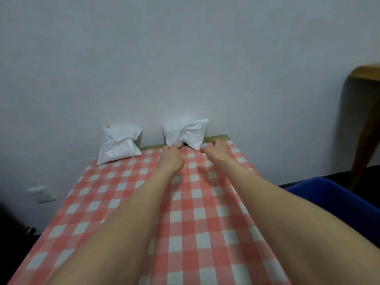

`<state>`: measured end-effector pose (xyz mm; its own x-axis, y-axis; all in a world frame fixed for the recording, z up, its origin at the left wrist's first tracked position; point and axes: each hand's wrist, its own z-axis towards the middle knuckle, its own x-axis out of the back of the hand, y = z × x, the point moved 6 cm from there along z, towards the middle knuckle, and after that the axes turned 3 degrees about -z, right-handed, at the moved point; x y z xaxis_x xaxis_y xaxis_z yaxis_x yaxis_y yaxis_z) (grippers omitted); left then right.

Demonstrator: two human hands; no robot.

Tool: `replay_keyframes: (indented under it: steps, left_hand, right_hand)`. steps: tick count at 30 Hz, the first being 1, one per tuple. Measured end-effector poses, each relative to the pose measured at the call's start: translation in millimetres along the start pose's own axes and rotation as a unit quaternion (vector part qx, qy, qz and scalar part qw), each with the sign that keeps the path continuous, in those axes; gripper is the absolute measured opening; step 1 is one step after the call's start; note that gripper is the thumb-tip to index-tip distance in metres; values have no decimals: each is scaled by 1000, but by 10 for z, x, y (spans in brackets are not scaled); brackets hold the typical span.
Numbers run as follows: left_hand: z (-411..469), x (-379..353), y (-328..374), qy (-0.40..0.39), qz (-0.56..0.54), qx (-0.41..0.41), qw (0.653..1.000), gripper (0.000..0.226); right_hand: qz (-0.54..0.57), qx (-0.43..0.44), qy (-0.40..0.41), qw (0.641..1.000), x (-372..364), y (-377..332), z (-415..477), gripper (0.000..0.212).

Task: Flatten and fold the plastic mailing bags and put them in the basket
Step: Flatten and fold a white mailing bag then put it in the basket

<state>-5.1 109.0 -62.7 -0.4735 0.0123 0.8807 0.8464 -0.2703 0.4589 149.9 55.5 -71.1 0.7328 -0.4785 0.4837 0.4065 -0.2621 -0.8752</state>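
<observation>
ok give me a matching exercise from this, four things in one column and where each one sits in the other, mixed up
Things
1. bag with yellow mark
2. unmarked bag
3. blue basket
4. wall socket

Places
a. low on the wall, left of the table
b. far end of the table, towards its right corner
c. far left corner of the table
d. beside the table, on its right

Pairs: 1-c, 2-b, 3-d, 4-a

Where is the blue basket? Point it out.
In the head view, the blue basket sits at the right edge, beside the checked table.
</observation>
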Motion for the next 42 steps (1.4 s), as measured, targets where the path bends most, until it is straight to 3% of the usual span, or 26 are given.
replay_keyframes:
  steps: [3, 5, 8, 13, 17, 23, 31, 36, 39, 42]
  left_hand:
    - [294, -70, -120, -12, -15, 30, 999, 45]
    - [466, -130, -196, -19, -31, 50, 998, 44]
    - [723, -223, -300, -24, -72, 79, 994, 45]
    - [1135, -307, -395, -3, -132, 120, 984, 45]
    - [1379, -386, -398, 0, -178, 125, 976, 47]
    - [1506, -443, -380, 22, -220, 115, 968, 49]
    - [1282, -245, -338, 86, -303, 110, 943, 52]
    - [921, -141, -273, 69, -359, 128, 922, 66]
    - [636, -150, -159, 37, -371, 122, 920, 73]
    - [400, -213, -110, 24, -433, 131, 891, 72]
  right_hand:
    - [-10, -14, -8, 1000, -118, -57, 272, 28]
    - [1, -33, -16, 999, -206, -39, 463, 23]
    - [15, -64, -25, 998, -347, 1, 726, 28]
    - [55, -82, -27, 995, -529, -24, 1139, 55]
    - [73, -102, -23, 992, -647, 5, 1407, 59]
    - [120, -111, -5, 986, -785, 102, 1588, 49]
    - [230, -115, 17, 966, -607, 100, 1389, 10]
    - [246, -113, 34, 962, -285, 216, 1043, 15]
    - [242, -111, 28, 963, -104, 281, 733, 31]
    - [233, -115, 12, 966, 29, 357, 479, 39]
